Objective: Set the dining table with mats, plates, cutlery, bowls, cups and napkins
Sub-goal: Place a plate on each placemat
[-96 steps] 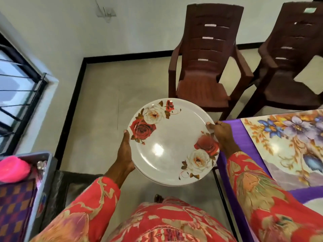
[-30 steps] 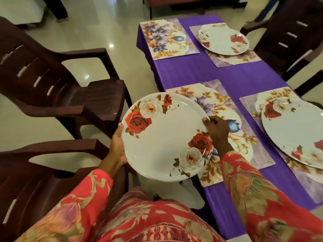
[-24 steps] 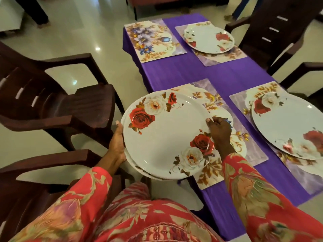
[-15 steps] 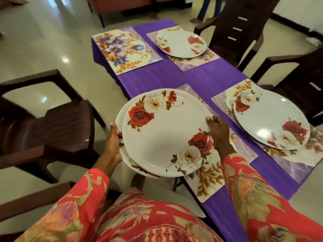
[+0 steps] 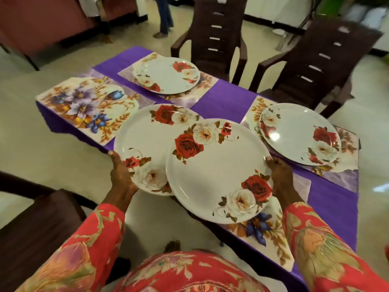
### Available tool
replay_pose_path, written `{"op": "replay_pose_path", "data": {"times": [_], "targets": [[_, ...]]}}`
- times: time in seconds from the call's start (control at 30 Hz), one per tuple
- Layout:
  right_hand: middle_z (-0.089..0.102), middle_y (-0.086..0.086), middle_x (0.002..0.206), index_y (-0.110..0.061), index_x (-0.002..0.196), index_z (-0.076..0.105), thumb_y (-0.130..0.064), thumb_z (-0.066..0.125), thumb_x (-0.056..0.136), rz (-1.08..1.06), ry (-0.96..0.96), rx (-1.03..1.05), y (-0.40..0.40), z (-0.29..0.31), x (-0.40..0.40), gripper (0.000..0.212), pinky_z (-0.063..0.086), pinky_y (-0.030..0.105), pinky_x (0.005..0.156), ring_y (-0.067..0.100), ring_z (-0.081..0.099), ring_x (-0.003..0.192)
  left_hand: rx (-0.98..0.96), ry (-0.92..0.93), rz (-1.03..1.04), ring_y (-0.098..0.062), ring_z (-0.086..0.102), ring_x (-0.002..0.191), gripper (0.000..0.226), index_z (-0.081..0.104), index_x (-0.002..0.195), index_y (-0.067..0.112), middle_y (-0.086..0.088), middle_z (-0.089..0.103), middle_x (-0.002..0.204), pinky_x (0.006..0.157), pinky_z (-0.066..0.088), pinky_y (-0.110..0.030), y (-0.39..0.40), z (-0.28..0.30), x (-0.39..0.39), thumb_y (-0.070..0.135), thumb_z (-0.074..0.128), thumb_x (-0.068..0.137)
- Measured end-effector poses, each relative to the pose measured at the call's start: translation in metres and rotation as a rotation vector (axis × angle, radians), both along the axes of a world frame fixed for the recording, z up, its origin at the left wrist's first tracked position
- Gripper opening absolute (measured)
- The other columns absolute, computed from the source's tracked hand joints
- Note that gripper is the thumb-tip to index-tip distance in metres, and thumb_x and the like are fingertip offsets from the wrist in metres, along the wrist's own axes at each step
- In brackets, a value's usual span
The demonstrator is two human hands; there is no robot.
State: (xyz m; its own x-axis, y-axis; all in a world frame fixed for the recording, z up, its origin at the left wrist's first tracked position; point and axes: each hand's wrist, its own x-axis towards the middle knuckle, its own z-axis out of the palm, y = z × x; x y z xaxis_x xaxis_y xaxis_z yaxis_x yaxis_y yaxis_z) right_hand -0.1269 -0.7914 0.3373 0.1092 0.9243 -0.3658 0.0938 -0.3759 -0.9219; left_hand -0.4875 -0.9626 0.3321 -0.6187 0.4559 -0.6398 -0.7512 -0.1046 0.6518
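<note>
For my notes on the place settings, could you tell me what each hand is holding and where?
The left hand grips the lower plate at its near-left rim; the right hand grips the upper plate at its right rim.

two rose plates: upper plate overlaps lower plate, both held above bench edge | far plate, right plate: flat on floral mats

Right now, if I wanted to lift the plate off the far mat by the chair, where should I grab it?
Take the far plate by its thin raised rim, from the open table side facing you. It lies flat on its place mat, so fingers likely need to slip under the edge with the thumb on top; a chair crowds the far side.
</note>
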Motion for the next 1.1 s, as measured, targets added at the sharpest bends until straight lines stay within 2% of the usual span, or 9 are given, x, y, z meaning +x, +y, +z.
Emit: {"op": "replay_pose_path", "data": {"times": [0.07, 0.2, 0.37, 0.43, 0.53, 0.7, 0.9, 1.03, 1.1], "targets": [[0.063, 0.008, 0.087, -0.019, 0.082, 0.064, -0.019, 0.063, 0.088, -0.076, 0.014, -0.026, -0.008, -0.008, 0.012, 0.006, 0.048, 0.033, 0.057, 0.026, 0.057, 0.078, -0.004, 0.008, 0.022, -0.037, 0.065, 0.101, 0.067, 0.056, 0.122, 0.017, -0.01, 0.067, 0.116, 0.085, 0.049, -0.062, 0.009, -0.004, -0.015, 0.07, 0.047, 0.082], [0.065, 0.011, 0.095, -0.017, 0.085, 0.064, -0.014, 0.06, 0.09, -0.205, -0.002, -0.071, -0.032, -0.018, 0.03, 0.007, 0.051, 0.044, 0.081, 0.026, 0.059, 0.082, -0.062, 0.039, 0.066, -0.033, 0.065, 0.101, 0.067, 0.055, 0.121, 0.013, -0.01, 0.065, 0.118, 0.088, 0.05, -0.058, 0.026, -0.007, -0.034, 0.068, 0.042, 0.085], [0.064, 0.011, 0.09, -0.01, 0.089, 0.064, -0.013, 0.058, 0.091, -0.318, -0.031, -0.116, -0.062, -0.031, 0.043, 0.006, 0.05, 0.033, 0.066, 0.023, 0.059, 0.074, -0.134, 0.045, 0.162, -0.03, 0.067, 0.096, 0.076, 0.054, 0.128, 0.006, -0.012, 0.065, 0.118, 0.084, 0.053, -0.055, 0.049, -0.009, -0.05, 0.068, 0.045, 0.084], [0.064, 0.012, 0.092, -0.008, 0.096, 0.064, -0.013, 0.058, 0.091, -0.35, -0.055, -0.126, -0.067, -0.034, 0.044, 0.009, 0.051, 0.036, 0.07, 0.026, 0.059, 0.078, -0.152, 0.065, 0.171, -0.025, 0.068, 0.094, 0.068, 0.058, 0.122, 0.008, -0.007, 0.067, 0.114, 0.083, 0.054, -0.05, 0.057, -0.003, -0.05, 0.065, 0.044, 0.086], [0.064, 0.013, 0.097, -0.011, 0.089, 0.064, -0.014, 0.059, 0.091, -0.352, -0.104, -0.112, -0.068, -0.036, 0.043, 0.006, 0.05, 0.042, 0.077, 0.027, 0.059, 0.083, -0.139, 0.074, 0.193, -0.021, 0.066, 0.093, 0.062, 0.053, 0.128, 0.011, -0.002, 0.065, 0.114, 0.083, 0.055, -0.043, 0.067, 0.0, -0.048, 0.059, 0.043, 0.091], [0.065, 0.01, 0.094, -0.007, 0.097, 0.066, -0.021, 0.059, 0.091, -0.36, -0.282, -0.069, -0.061, -0.044, 0.036, 0.017, 0.049, 0.051, 0.089, 0.032, 0.061, 0.092, -0.037, 0.072, 0.1, -0.027, 0.066, 0.101, 0.052, 0.062, 0.109, 0.027, -0.001, 0.068, 0.115, 0.091, 0.05, -0.051, 0.078, -0.008, -0.055, 0.068, 0.039, 0.087], [0.067, 0.021, 0.096, 0.002, 0.097, 0.067, -0.038, 0.053, 0.085, -0.304, -0.586, 0.041, -0.063, -0.043, 0.027, 0.044, 0.042, 0.039, 0.083, 0.038, 0.059, 0.095, -0.057, 0.059, 0.001, -0.032, 0.065, 0.104, 0.067, 0.059, 0.119, 0.027, -0.006, 0.066, 0.12, 0.088, 0.05, -0.055, 0.084, -0.01, -0.056, 0.077, 0.034, 0.081], [0.064, 0.027, 0.108, 0.006, 0.108, 0.065, -0.034, 0.051, 0.088, -0.286, -0.672, 0.023, -0.059, -0.039, 0.02, 0.047, 0.04, 0.037, 0.086, 0.041, 0.056, 0.104, -0.054, 0.076, -0.014, -0.027, 0.064, 0.1, 0.048, 0.058, 0.102, 0.031, 0.001, 0.066, 0.11, 0.085, 0.052, -0.048, 0.086, 0.006, -0.037, 0.068, 0.028, 0.09], [0.063, 0.028, 0.109, 0.008, 0.109, 0.064, -0.026, 0.055, 0.091, -0.304, -0.681, 0.019, -0.058, -0.038, 0.021, 0.039, 0.04, 0.037, 0.086, 0.042, 0.056, 0.105, -0.053, 0.085, -0.003, -0.025, 0.063, 0.095, 0.043, 0.053, 0.104, 0.032, 0.005, 0.063, 0.102, 0.083, 0.052, -0.046, 0.086, 0.01, -0.028, 0.065, 0.028, 0.093]]}}
